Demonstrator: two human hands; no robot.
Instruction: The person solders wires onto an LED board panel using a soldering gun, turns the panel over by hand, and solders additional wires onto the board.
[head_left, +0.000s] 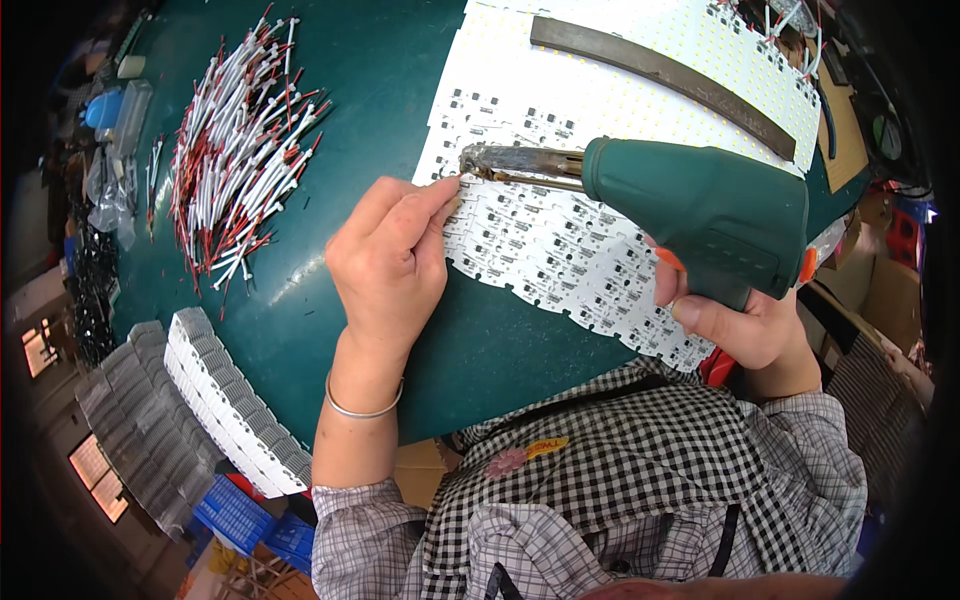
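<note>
My right hand [745, 325] is wrapped round the grip of a green soldering gun [700, 205] with an orange trigger. The gun's dark metal tip [475, 160] points left and sits over the left edge of white circuit boards [560, 235] with small black components. Right beside that tip, my left hand [390, 245] pinches thumb and forefinger together at the board edge. What lies between those fingers is too small to make out. A large pile of short white and red wires [240, 150] rests on the table to the left.
A dark flat bar [660, 75] lies across the boards at the back. Stacked strips of boards [230, 400] stand at the table's left front edge, above blue crates [235, 515]. The table top [400, 60] is green. Clear plastic bags [110, 195] are at far left.
</note>
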